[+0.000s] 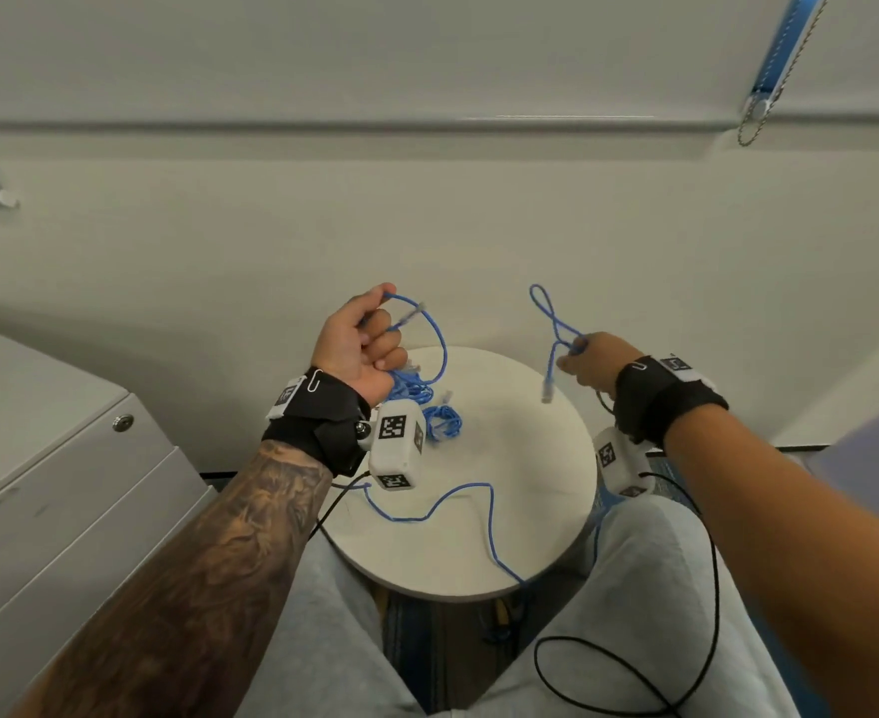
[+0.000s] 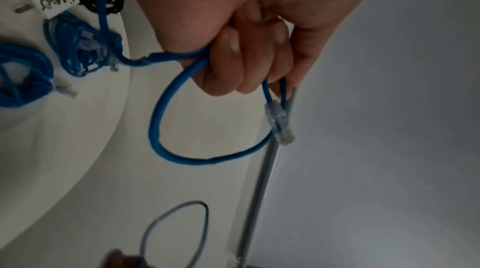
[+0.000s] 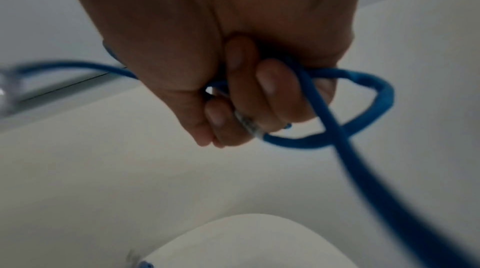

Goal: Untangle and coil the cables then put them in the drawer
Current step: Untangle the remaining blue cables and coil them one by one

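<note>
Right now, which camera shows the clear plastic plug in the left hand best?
The left wrist view: the clear plastic plug hangs sharp below the left hand. The head view shows it small and blurred; the right wrist view misses it.

A thin blue network cable with clear plastic plugs hangs in a loop off a curled fist, 1 plug dangling free. A second thin blue cable stands in a crossed loop, its plug end hanging down. A tangled heap of blue cables lies on the round white tabletop, 1 strand trailing over the near edge.
</note>
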Tool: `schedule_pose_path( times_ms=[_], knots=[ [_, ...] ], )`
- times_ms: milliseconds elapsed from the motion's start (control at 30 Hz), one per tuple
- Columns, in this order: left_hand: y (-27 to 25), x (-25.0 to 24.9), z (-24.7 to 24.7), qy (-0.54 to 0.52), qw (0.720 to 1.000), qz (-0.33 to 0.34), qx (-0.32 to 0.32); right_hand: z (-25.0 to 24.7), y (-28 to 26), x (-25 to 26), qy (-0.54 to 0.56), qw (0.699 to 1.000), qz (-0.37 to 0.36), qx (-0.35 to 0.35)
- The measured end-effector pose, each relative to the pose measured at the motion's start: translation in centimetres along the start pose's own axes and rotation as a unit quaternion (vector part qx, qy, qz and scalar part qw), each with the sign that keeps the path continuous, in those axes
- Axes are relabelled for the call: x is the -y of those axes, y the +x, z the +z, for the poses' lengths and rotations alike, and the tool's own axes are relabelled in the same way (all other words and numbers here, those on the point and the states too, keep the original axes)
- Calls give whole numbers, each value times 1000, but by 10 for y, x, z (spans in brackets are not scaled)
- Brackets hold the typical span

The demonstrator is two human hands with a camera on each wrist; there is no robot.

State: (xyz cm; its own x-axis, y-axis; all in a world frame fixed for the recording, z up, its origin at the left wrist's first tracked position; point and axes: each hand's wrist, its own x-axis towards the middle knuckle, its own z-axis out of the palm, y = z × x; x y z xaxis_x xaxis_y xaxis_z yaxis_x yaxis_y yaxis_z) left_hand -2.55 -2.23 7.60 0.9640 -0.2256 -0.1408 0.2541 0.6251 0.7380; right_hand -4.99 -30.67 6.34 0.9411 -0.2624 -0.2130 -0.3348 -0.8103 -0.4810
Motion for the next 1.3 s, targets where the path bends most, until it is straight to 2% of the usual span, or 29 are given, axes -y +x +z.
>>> schedule_pose_path(
  times_ms=[67, 100, 133, 167, 200, 300, 333, 367, 433, 533, 567, 600, 667, 800, 867, 967, 1000, 1067, 1133, 1167, 1233, 1300],
  knots=[
    [0, 4, -2, 108, 994, -21, 7, -6, -1, 2, 89, 996, -5, -22],
    [-1, 12, -4, 197, 980, -32, 8, -9, -1, 6, 126, 991, -26, -39],
    [-3, 23, -6, 305, 951, -42, 16, -11, -3, 12, 158, 984, -52, -57],
    [-5, 35, -8, 427, 902, -45, 35, -13, -4, 19, 185, 976, -82, -76],
    [-7, 50, -11, 544, 836, -41, 57, -14, -8, 26, 209, 968, -107, -89],
    [-16, 96, -21, 744, 643, -100, 152, -19, -15, 45, 291, 940, -150, -102],
    [-19, 108, -22, 774, 596, -125, 171, -22, -19, 51, 316, 930, -156, -108],
    [-21, 117, -21, 785, 579, -133, 176, -24, -22, 56, 342, 919, -157, -113],
    [-22, 128, -16, 775, 594, -119, 180, -31, -29, 65, 437, 880, -158, -100],
    [-23, 136, 5, 737, 634, -84, 219, -45, -40, 78, 627, 762, -160, -18],
    [-26, 137, 14, 710, 657, -74, 241, -48, -42, 82, 653, 739, -163, -8],
    [-30, 139, 23, 677, 686, -70, 257, -52, -45, 86, 668, 724, -170, -3],
    [-34, 143, 37, 604, 743, -80, 278, -55, -43, 92, 674, 716, -183, -15],
    [-34, 145, 36, 519, 785, -125, 314, -52, -31, 84, 603, 765, -203, -97],
    [-33, 142, 30, 455, 821, -155, 307, -50, -26, 72, 576, 783, -201, -121],
    [-27, 134, 21, 352, 891, -174, 230, -46, -22, 55, 540, 808, -182, -149],
    [-24, 130, 17, 316, 914, -171, 191, -44, -22, 51, 509, 826, -184, -156],
    [-16, 120, 10, 240, 950, -159, 121, -35, -21, 38, 378, 887, -212, -158],
    [-7, 107, 4, 168, 972, -148, 72, -19, -25, 25, 191, 945, -250, -89],
    [-5, 100, 2, 139, 978, -144, 59, -9, -29, 20, 115, 961, -250, -35],
    [-2, 89, 2, 100, 984, -137, 48, 16, -41, 13, 39, 970, -230, 64],
    [-1, 81, 3, 94, 986, -130, 48, 38, -48, 12, 28, 966, -234, 108]
  ],
)
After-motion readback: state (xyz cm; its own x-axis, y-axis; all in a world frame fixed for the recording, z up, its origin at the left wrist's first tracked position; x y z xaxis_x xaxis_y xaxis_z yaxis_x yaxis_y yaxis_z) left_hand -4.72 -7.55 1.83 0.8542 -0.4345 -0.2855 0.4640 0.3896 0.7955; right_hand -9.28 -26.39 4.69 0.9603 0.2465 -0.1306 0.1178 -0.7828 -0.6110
